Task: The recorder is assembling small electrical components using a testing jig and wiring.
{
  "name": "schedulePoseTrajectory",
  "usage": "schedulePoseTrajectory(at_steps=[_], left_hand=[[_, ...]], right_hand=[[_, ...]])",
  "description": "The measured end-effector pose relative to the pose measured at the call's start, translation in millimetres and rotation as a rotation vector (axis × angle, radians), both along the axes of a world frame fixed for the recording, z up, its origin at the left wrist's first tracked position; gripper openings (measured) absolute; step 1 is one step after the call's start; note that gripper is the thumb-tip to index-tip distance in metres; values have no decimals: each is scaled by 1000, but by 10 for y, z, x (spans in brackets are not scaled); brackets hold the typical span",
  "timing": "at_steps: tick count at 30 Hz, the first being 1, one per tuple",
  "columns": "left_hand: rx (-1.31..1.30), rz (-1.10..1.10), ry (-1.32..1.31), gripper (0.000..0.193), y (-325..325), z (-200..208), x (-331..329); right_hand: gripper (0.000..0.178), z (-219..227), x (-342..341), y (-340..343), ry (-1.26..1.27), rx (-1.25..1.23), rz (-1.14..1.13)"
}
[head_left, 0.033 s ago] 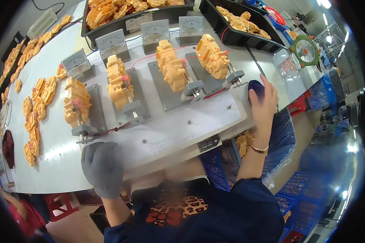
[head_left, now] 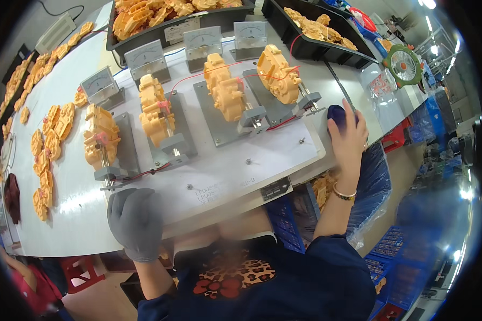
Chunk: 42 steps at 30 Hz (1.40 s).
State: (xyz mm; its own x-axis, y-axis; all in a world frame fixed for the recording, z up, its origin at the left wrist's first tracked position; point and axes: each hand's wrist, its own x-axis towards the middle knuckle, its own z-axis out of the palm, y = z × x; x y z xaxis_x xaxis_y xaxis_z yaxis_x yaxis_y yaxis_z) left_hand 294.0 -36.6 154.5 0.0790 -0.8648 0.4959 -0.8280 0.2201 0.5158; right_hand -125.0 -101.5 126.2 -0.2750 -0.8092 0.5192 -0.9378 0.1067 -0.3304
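My left hand (head_left: 136, 222), in a grey glove, is at the front left edge of the white test board (head_left: 225, 171). Its fingers are curled, and whatever lies under them is hidden. Just beyond it is the leftmost yellow plastic gear housing (head_left: 100, 136), mounted on a grey fixture (head_left: 108, 172). My bare right hand (head_left: 349, 140) is at the board's right end, thumb and fingers closed around a dark blue rounded object (head_left: 336, 113). Several more housings stand on the board, including the rightmost housing (head_left: 278, 75), nearest that hand. Red wires run between them.
Several analog meters (head_left: 202, 45) stand behind the fixtures. Black bins (head_left: 187, 32) of yellow housings line the back. Loose housings (head_left: 45, 176) lie at left. A green fan (head_left: 404, 67) stands at far right; blue crates (head_left: 388, 243) are below. Another person's arm (head_left: 21, 273) shows at lower left.
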Motion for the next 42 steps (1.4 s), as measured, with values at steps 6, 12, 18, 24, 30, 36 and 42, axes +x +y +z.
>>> schedulePoseTrajectory(at_steps=[6,12,18,24,30,36,42], left_hand=[[32,-122,-27,16,45,247,-16],[-109,-540,-335,21,-99,1347,-501],[64,-741,-517,65,-1277,1378,-1508],[753,-705,-704,83,-1882,1305,-2002],[798,-689,-656,76,-1894,1309,-2005],[775,-607,-655,75,-1791,1342,-2048],[807,-600,-617,100,-1807,1257,-2045]], right_hand=[[21,-275,-365,-55,49,31,-35],[19,-222,-244,-82,-119,-29,171],[18,-261,-311,-52,-259,-58,152],[20,-202,-276,-35,-355,-17,107],[19,-217,-304,-13,-372,-28,102],[19,-204,-288,-23,-415,-35,116],[19,-192,-293,-23,-415,-39,122]])
